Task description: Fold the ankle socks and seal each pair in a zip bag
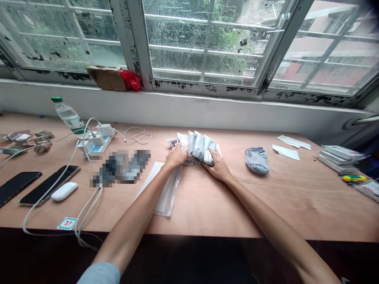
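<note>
A row of several small bags in translucent wrapping (199,146) lies near the back middle of the wooden table (213,205). My left hand (177,156) presses on the row's left end, and my right hand (217,165) is against its right end, so the bags are held between both. Under my left forearm lies a flat clear plastic bag (167,197). A folded grey-blue cloth (256,160) rests to the right of my right hand.
At left are phones (50,184), a white case (64,191), cables, a power strip (99,144) and a bottle (68,116). White paper slips (286,152), stacked packs (340,156) and a yellow tool (354,178) lie at right.
</note>
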